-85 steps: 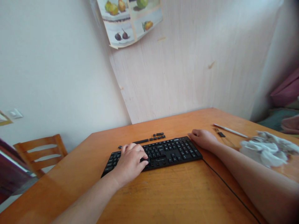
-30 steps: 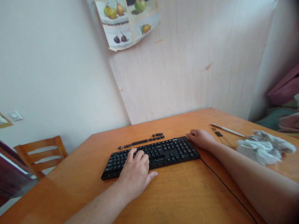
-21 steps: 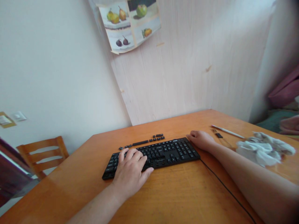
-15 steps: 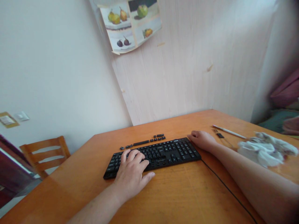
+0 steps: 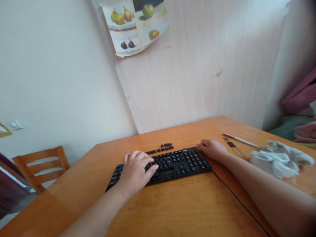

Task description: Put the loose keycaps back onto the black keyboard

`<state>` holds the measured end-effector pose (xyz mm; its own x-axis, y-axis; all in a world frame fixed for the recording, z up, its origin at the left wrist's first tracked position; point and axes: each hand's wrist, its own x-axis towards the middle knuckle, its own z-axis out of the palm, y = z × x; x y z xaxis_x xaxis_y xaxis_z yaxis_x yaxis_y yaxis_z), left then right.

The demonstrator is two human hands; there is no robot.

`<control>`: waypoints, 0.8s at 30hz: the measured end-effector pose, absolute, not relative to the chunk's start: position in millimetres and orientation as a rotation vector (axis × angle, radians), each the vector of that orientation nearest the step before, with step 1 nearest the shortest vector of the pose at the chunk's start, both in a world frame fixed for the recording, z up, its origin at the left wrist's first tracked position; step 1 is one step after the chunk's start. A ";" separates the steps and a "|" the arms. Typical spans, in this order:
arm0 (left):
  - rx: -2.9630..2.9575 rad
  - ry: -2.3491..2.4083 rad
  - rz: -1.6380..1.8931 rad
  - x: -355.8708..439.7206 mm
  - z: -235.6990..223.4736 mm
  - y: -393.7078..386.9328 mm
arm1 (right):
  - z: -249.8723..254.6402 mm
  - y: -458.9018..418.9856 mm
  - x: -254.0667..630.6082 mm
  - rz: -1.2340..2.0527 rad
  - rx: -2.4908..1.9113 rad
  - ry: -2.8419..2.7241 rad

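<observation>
A black keyboard (image 5: 177, 171) lies on the table, with dark gaps where keys are off. My left hand (image 5: 135, 168) reaches over its left half, fingers bent toward the far edge, thumb apart above the keys. The fingertips are partly hidden, and I see nothing held. Beyond the far edge are loose black keycaps (image 5: 167, 148) and a long space bar (image 5: 151, 152), partly behind my fingers. At the keyboard's far right corner rests my right hand (image 5: 212, 148), its fingers curled closed. Whether anything is inside that hand is hidden.
A black cable (image 5: 237, 197) runs from the keyboard toward me, under my right forearm. To the right lie a thin white stick (image 5: 240, 140), a small black object (image 5: 231, 144) with wire and a crumpled whitish cloth (image 5: 276, 161). A wooden chair (image 5: 44, 168) stands left.
My left hand has moved slightly left and farther forward, covering the leftmost loose keycaps. My right hand stays by the keyboard's corner. The whole view has shifted slightly.
</observation>
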<state>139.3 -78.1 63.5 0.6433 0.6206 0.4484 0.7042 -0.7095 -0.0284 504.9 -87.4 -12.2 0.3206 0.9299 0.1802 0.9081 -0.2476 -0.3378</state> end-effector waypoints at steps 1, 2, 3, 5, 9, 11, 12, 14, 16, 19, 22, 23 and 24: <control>-2.660 -1.112 -0.628 140.4 65.3 -66.8 | -12.5 -87.4 505.0 0.078 -2.208 -1.638; -2.656 -1.135 -0.648 142.0 66.4 -54.5 | -12.7 -87.5 505.2 0.076 -2.202 -1.640; -2.662 -1.148 -0.651 144.2 66.8 -41.7 | -12.9 -87.5 505.4 0.075 -2.195 -1.642; -2.680 -1.168 -0.646 150.7 66.0 -16.5 | -13.3 -87.5 505.9 0.071 -2.190 -1.644; -2.740 -1.200 -0.524 171.5 61.0 23.7 | -14.3 -86.9 506.4 0.066 -2.192 -1.632; -2.752 -1.232 -0.454 183.8 57.3 38.6 | -15.0 -86.5 506.5 0.067 -2.192 -1.621; -2.754 -1.247 -0.426 189.6 55.0 45.3 | -15.5 -86.3 506.6 0.067 -2.190 -1.614; -2.755 -1.273 -0.385 200.0 50.1 57.5 | -16.6 -85.9 506.8 0.070 -2.185 -1.601; -2.759 -1.296 -0.337 207.8 45.3 68.0 | -17.3 -85.5 507.0 0.069 -2.180 -1.592; -2.763 -1.316 -0.277 214.8 40.3 79.2 | -17.1 -85.3 507.0 0.068 -2.175 -1.589; -2.768 -1.326 -0.231 218.6 38.3 85.4 | -16.0 -85.5 506.9 0.081 -2.181 -1.579; -2.770 -1.329 -0.218 219.6 38.1 86.6 | -15.8 -85.7 506.9 0.081 -2.183 -1.575; -2.773 -1.331 -0.207 220.6 37.9 87.5 | -15.6 -85.9 506.9 0.079 -2.180 -1.573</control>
